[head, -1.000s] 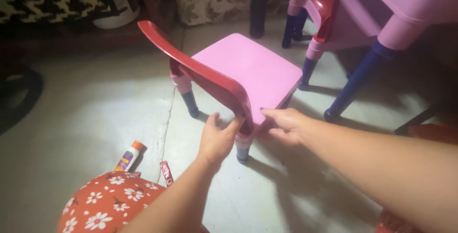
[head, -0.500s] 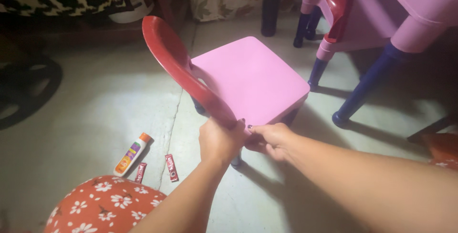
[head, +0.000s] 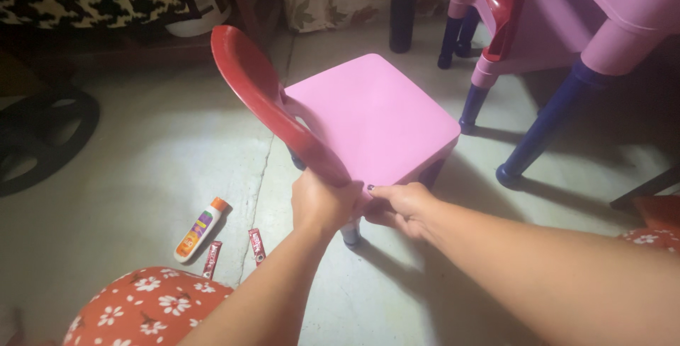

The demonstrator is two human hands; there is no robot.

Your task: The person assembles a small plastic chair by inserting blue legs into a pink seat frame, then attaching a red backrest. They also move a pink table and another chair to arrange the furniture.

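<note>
A small plastic chair stands on the floor in front of me, with a pink seat (head: 372, 116) and a curved red backrest (head: 265, 101). My left hand (head: 322, 201) grips the near end of the red backrest where it meets the seat. My right hand (head: 400, 208) holds the near corner of the pink seat, just above a chair leg (head: 350, 235). The two hands almost touch each other.
A pink table (head: 630, 6) with blue legs and a second red and pink chair (head: 496, 13) stand at the back right. A small white and orange tube (head: 198, 229) and two red sachets (head: 256, 245) lie on the concrete floor at left. A dark round object (head: 39, 137) sits at far left.
The chair has come closer and turned, its backrest rising more upright. My left hand has closed on the backrest's end, and my right hand has shifted to the seat corner.
</note>
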